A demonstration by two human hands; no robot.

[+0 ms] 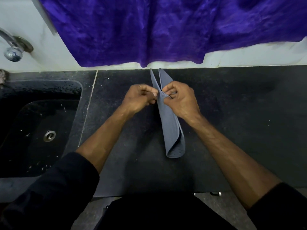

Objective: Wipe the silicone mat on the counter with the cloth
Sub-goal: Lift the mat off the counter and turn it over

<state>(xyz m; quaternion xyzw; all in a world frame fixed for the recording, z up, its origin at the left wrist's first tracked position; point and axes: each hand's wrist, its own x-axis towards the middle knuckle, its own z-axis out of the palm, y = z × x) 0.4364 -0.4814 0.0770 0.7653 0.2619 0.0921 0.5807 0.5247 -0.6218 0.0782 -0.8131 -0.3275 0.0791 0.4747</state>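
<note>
A grey-blue flexible sheet (171, 130), which looks like the silicone mat, is folded lengthwise and stands on its fold on the dark counter (240, 117). Its two top corners point toward the back wall, and its near end curls into a loop. My left hand (139, 98) pinches the sheet's left layer with thumb and fingertips. On the other side, my right hand (181, 100) pinches the right layer at the same height. A large purple cloth (149, 30) hangs down the white wall behind, its hem just above the sheet's tips.
A black sink (38, 127) with a metal drain (49, 136) is set into the counter on the left, flecked with water drops. A chrome tap (12, 47) sticks out of the wall above it. The counter's front edge runs just before my body.
</note>
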